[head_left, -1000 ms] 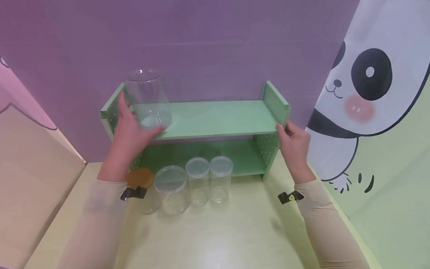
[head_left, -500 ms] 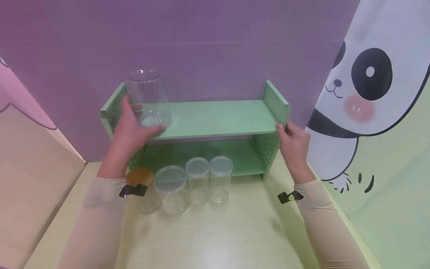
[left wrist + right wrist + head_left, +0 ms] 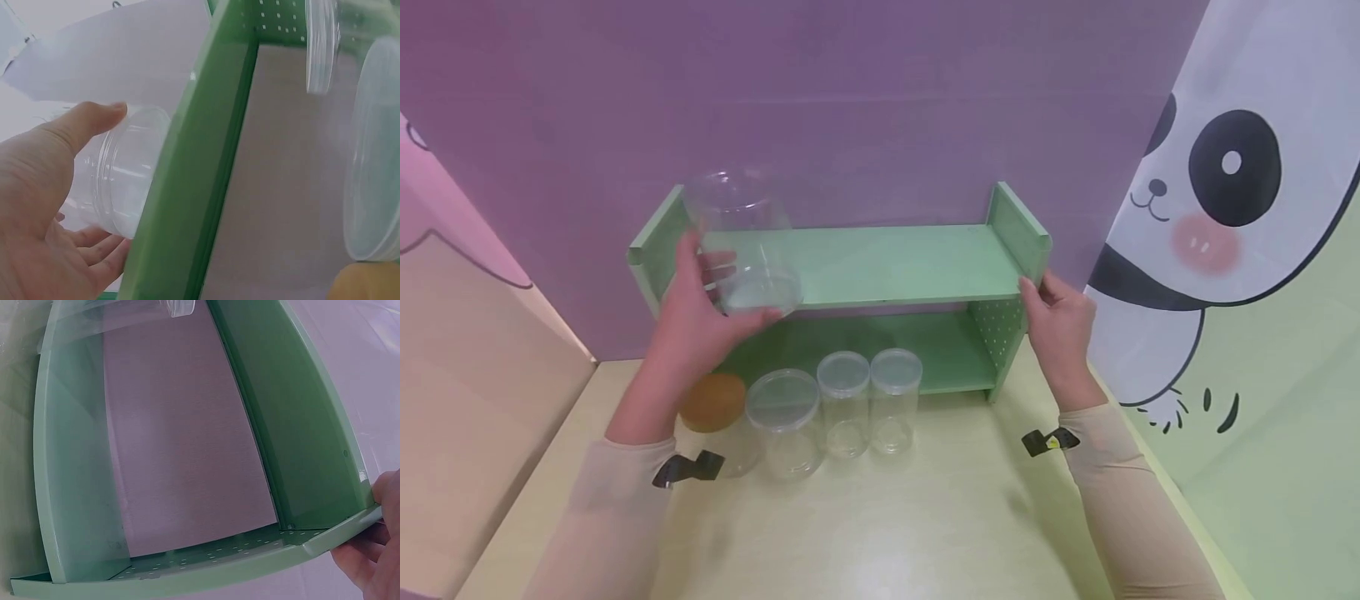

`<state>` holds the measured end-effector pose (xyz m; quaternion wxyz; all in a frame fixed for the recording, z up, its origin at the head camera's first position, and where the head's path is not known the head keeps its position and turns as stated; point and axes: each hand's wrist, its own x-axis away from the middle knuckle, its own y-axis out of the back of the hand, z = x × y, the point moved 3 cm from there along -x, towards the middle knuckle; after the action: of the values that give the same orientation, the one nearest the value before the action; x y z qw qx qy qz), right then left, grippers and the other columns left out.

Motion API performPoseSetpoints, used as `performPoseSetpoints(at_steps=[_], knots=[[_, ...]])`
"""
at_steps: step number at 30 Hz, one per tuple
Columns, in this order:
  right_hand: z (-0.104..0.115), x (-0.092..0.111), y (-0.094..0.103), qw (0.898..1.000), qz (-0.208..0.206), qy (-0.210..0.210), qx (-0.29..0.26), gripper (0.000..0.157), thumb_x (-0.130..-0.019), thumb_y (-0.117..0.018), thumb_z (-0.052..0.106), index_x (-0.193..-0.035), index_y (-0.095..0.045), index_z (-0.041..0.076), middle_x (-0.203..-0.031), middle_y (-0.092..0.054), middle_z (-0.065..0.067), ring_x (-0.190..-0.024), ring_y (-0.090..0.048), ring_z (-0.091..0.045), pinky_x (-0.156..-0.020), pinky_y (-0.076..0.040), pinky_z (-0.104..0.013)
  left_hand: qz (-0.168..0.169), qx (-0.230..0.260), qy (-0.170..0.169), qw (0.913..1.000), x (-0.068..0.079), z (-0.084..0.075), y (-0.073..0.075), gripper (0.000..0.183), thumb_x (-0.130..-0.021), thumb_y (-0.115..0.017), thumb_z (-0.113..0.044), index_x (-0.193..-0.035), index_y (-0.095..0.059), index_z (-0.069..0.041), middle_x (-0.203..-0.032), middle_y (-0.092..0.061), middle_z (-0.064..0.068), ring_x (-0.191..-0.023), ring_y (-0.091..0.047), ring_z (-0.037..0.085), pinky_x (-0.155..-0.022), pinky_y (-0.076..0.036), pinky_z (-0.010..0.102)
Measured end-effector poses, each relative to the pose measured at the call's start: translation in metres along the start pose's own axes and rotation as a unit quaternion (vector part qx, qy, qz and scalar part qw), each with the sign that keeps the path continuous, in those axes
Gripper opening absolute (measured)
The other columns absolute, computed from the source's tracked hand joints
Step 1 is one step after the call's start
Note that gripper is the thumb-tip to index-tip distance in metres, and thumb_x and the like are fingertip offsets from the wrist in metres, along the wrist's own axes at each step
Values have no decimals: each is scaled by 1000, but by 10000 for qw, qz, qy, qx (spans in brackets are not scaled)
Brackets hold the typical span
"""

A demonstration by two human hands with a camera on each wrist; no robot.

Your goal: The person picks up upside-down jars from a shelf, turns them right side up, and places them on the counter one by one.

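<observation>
In the head view my left hand [image 3: 696,312] holds a large clear jar [image 3: 760,258] low on its body, over the left end of the green two-tier shelf [image 3: 887,262]. The left wrist view has thumb and fingers on either side of this jar [image 3: 128,178], its base close to the edge of the upper board [image 3: 187,162]. My right hand [image 3: 1060,317] pinches the front edge of the shelf's right side panel [image 3: 1018,229]. From the right wrist, the hand [image 3: 375,550] wraps the corner of that perforated panel [image 3: 206,575].
On the table [image 3: 880,533] before the shelf stand a jar with an orange lid [image 3: 713,402], a wide clear-lidded jar [image 3: 784,429] and two narrow clear jars, the left one [image 3: 844,408] beside the right one [image 3: 895,408]. A purple wall [image 3: 880,108] rises behind.
The left hand has closed in round the large jar and brought it slightly right and toward the shelf's front edge. The right hand has stayed on the side panel.
</observation>
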<state>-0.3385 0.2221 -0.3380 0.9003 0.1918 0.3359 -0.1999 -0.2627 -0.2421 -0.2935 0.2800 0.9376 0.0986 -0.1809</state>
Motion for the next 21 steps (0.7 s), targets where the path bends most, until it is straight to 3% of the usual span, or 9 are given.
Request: performPoseSetpoints(at_steps=[6, 10, 14, 21], knots=[[0, 1, 1, 10000, -24, -37, -6, 26, -107, -75, 12, -132, -80, 7, -115, -81, -19, -88, -72, 8, -65, -57, -9, 255, 161, -284, 9991, 28, -9, -2, 138, -83, -101, -32, -175, 1, -42, -163, -51, 9, -145, -53, 45, -119, -44, 66], [0, 1, 1, 10000, -20, -25, -2, 26, -107, -75, 12, -132, -81, 6, -114, -81, -20, -85, -68, 15, -64, -56, -8, 508, 297, -459, 9972, 46, -15, -9, 136, -83, -101, -24, -175, -3, -39, -162, -53, 10, -145, -55, 42, -122, -40, 65], [1, 1, 2, 10000, -15, -27, 69, 26, -107, -75, 13, -131, -81, 5, -114, -81, -19, -89, -71, 9, -68, -56, -8, 759, 401, -543, 9948, 62, -17, -20, 136, -82, -102, -24, -176, -5, -37, -159, -54, 10, -141, -57, 37, -120, -41, 64], [1, 1, 1, 9999, 63, -139, 9, 26, -107, -75, 13, -131, -80, 5, -119, -80, -17, -103, -79, -21, -77, -58, -9, 1151, 597, -529, 9901, 89, -12, -43, 127, -76, -104, -23, -170, -20, -34, -162, -53, -1, -141, -58, 33, -111, -50, 69]])
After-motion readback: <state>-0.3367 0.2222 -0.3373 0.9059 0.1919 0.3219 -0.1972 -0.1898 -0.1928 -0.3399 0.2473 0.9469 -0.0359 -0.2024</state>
